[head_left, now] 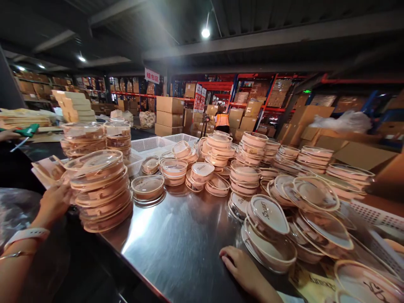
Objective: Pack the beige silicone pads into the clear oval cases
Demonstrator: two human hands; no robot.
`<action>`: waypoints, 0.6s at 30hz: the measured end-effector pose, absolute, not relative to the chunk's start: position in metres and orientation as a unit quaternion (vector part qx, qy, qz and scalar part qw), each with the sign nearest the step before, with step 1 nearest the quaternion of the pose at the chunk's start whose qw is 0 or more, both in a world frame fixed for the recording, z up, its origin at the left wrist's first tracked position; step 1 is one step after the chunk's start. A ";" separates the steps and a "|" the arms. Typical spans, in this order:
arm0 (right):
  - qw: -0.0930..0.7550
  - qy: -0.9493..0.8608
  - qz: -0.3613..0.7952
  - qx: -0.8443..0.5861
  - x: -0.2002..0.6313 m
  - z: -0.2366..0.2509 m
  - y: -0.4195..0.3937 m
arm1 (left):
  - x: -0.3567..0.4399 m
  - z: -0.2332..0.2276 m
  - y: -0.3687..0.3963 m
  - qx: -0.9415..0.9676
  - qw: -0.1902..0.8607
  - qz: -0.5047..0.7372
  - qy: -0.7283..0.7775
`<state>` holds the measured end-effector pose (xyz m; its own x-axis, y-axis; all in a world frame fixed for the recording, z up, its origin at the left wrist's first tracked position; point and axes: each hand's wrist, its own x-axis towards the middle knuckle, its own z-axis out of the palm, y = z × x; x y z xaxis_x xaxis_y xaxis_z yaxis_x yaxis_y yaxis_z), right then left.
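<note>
The steel tabletop (176,235) ran away from you, crowded with lidded bowls. A tall stack (101,193) stood at its left edge, and your left hand (55,202) lay open against that stack's side, gripping nothing. Your right hand (241,267) rested flat, empty, just beside a tilted bowl (268,235) to its right.

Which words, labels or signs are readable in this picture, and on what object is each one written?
"组包区": red characters on the white hanging sign under the ceiling.
Script logo on the white lid by the right hand: too distorted to read.
Dark script on the lid at the lower right corner: cut off, unreadable.
Red and white banner by the racks: too small to read.
Print on the sheets near the left hand: blurred.
</note>
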<state>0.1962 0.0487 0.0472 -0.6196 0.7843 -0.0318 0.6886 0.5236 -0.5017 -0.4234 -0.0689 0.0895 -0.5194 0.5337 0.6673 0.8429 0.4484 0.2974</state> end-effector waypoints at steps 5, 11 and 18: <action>0.100 -0.865 0.240 -0.429 0.197 0.044 0.050 | -0.370 0.033 -0.090 -0.380 0.395 -0.409 -0.730; 0.094 -0.865 0.244 -0.428 0.197 0.043 0.051 | -0.305 -0.018 -0.072 -0.637 0.310 -0.244 -0.662; 0.101 -0.864 0.249 -0.426 0.198 0.039 0.053 | -0.321 -0.003 -0.054 -0.599 0.302 -0.178 -0.720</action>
